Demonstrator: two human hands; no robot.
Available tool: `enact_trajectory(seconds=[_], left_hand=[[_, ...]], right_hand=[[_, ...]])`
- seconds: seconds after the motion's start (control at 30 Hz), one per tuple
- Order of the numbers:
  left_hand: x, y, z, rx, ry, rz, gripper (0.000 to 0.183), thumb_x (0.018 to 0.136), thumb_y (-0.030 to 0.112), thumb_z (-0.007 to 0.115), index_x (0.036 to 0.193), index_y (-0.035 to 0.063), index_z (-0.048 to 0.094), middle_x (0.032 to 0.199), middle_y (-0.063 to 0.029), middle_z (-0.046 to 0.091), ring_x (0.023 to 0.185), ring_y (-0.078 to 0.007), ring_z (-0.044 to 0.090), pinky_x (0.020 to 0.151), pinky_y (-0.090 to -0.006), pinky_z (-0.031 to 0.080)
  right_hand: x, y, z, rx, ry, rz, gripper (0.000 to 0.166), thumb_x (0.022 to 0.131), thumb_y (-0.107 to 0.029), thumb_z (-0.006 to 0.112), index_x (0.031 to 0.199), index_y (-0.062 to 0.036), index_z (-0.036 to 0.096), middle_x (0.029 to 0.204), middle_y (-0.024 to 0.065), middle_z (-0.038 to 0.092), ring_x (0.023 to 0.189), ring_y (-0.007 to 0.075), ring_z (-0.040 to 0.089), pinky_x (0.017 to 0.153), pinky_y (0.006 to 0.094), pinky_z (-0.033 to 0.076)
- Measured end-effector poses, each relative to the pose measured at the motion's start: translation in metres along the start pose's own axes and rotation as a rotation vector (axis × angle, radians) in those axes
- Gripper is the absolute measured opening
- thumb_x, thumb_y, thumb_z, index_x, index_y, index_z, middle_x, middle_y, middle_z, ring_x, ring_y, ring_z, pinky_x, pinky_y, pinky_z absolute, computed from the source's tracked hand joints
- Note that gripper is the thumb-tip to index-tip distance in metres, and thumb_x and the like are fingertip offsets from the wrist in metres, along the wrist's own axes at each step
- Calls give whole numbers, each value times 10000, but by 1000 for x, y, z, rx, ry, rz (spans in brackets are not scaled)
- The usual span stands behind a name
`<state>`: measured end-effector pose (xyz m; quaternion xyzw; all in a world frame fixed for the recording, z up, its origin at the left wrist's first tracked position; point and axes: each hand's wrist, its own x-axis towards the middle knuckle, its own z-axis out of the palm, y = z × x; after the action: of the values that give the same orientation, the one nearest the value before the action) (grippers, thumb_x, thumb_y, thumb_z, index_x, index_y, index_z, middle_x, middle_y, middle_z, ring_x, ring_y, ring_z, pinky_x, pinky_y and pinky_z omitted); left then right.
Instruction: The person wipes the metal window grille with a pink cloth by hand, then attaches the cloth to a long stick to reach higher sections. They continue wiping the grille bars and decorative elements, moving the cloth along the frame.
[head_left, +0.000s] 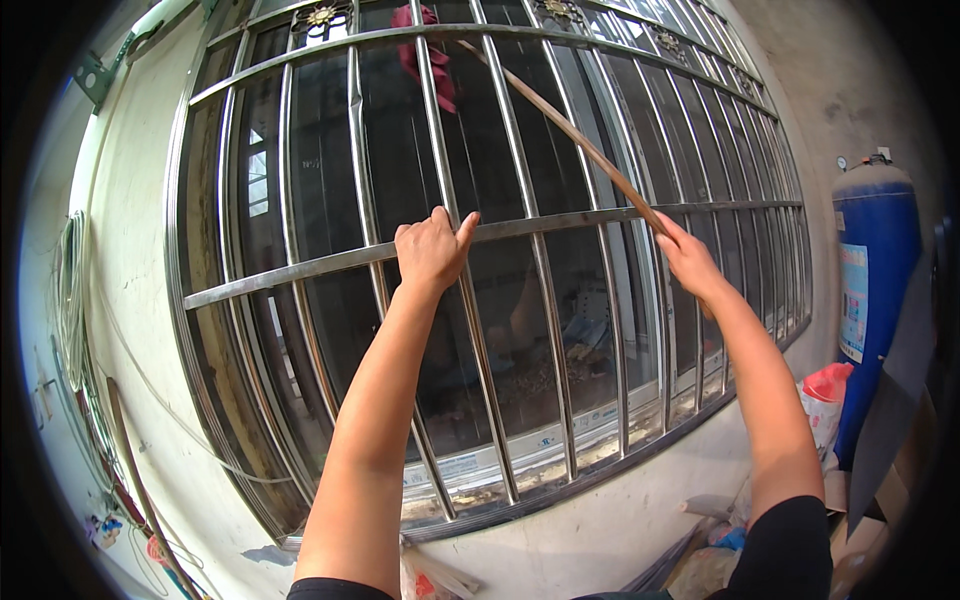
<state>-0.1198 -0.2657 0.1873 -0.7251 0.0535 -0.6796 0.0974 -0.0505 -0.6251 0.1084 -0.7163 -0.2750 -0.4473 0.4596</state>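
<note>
My left hand (431, 251) grips the horizontal crossbar (330, 266) of a stainless-steel window grille, where an upright bar meets it. In my right hand (688, 257) is a long wooden stick (574, 133), which slants up and to the left through the grille. Near the stick's far end a dark red cloth (427, 64) hangs behind the bars, by the upper part of the window. Whether cloth and stick are joined is hidden by a bar. Behind the grille stands the dark window glass (495, 315), with reflections on it.
On the right stands a tall blue tank (874, 300) with a gauge near its top. A red and white plastic bag (823, 390) rests beside it. Coiled hose (73, 300) hangs on the left wall, above a leaning wooden pole (131, 472). Bags and cardboard lie low at the right.
</note>
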Motion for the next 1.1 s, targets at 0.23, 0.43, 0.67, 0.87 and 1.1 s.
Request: enact_trajectory(seconds=[0.23, 0.43, 0.67, 0.87, 1.1], left_hand=[[-1, -1, -1, -72, 37, 30, 515, 915, 503, 376, 723, 49, 526, 568, -133, 585, 605, -316, 605, 685, -432, 433], [-4, -7, 0, -64, 77, 59, 512, 888, 516, 427, 697, 50, 520, 544, -121, 576, 570, -299, 599, 638, -405, 427], [-4, -7, 4, -113, 119, 82, 505, 854, 529, 488, 674, 58, 513, 523, -99, 569, 533, -272, 594, 594, -380, 415], [-4, -10, 3, -123, 110, 86, 508, 873, 519, 464, 684, 51, 512, 520, -113, 567, 543, -289, 599, 608, -393, 432], [-4, -11, 3, -131, 76, 80, 510, 846, 533, 499, 696, 47, 524, 564, -117, 595, 580, -283, 616, 627, -379, 431]], right_hand=[[24, -7, 35, -94, 155, -18, 414, 911, -259, 499, 1318, -210, 440, 1113, 194, 596, 1064, 355, 557, 883, 384, 445], [-48, -4, 41, -137, 218, 104, 431, 912, -226, 509, 1334, -213, 426, 1064, 218, 611, 1046, 356, 573, 864, 384, 456], [-70, -44, 70, -28, 121, 179, 457, 927, -193, 479, 1370, -213, 369, 801, 158, 602, 697, 271, 607, 611, 358, 491], [-50, -82, 48, 359, -128, 317, 475, 953, -221, 440, 1404, -245, 293, 544, -28, 343, 388, 64, 308, 334, 219, 308], [-105, -48, -1, 374, -241, 464, 491, 960, -245, 413, 1424, -246, 252, 530, -32, 348, 382, 59, 289, 336, 211, 287]])
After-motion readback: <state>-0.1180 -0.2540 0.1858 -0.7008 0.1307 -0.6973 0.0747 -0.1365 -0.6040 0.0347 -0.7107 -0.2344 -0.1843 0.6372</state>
